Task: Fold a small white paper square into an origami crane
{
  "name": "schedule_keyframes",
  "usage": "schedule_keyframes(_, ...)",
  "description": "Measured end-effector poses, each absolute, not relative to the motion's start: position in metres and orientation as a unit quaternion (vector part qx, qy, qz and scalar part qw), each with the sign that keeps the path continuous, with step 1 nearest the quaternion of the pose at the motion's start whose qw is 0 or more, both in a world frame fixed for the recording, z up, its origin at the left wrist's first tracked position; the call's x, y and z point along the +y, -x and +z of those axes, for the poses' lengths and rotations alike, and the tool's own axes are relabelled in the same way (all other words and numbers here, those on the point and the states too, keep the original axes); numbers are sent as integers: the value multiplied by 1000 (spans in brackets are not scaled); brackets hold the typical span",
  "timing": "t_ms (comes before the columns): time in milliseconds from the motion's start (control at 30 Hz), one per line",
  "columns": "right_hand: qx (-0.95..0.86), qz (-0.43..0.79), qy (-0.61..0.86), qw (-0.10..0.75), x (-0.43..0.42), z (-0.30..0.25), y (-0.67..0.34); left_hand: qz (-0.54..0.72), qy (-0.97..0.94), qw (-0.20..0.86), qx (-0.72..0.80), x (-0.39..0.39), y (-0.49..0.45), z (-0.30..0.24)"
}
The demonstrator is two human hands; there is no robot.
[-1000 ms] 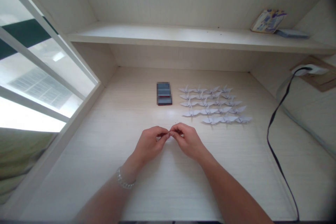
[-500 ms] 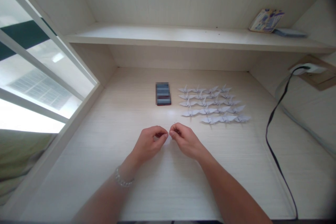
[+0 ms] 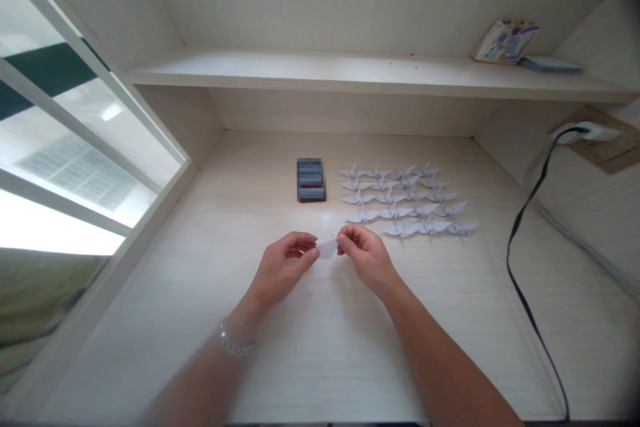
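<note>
A small piece of white folded paper point(image 3: 327, 249) is stretched between my two hands, just above the desk. My left hand point(image 3: 287, 263) pinches its left end between thumb and fingers; a chain bracelet circles that wrist. On the other side, my right hand point(image 3: 364, 252) grips the right end with thumb and forefinger. Beyond my right hand, several white paper cranes point(image 3: 393, 197) stand in rows on the desk. Parts of the paper are hidden behind my fingertips.
A phone-like dark device with a blurred screen point(image 3: 311, 180) lies behind my hands. A black cable point(image 3: 515, 230) runs down the desk's right side from a wall socket point(image 3: 595, 131). Above, a shelf point(image 3: 300, 73) holds a small colourful packet point(image 3: 506, 41). White rails point(image 3: 95, 140) border the left.
My hands have drawn apart, the right one moving slightly right and away from me. The white paper, mostly hidden by my fingers before, now shows between them.
</note>
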State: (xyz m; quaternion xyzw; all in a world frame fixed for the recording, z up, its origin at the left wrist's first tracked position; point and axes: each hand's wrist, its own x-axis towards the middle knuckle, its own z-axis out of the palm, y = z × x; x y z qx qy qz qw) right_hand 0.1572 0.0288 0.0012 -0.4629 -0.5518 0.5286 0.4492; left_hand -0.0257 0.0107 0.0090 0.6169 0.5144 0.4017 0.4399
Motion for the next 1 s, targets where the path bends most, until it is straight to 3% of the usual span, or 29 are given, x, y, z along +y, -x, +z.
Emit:
schedule_keyframes(200, -605, 488, 477, 410, 19, 6, -147, 431, -598, 414, 534, 7, 17, 7)
schedule_keyframes(400, -718, 388, 478, 326, 14, 17, -147, 348, -689, 364, 521, 6, 19, 14)
schedule_keyframes(633, -736, 402, 480, 256, 18, 22, -160, 337, -690, 370, 522, 9, 26, 13)
schedule_keyframes(1000, -674, 460, 467, 339, 20, 21, -159, 400, -628, 403, 532, 7, 22, 15)
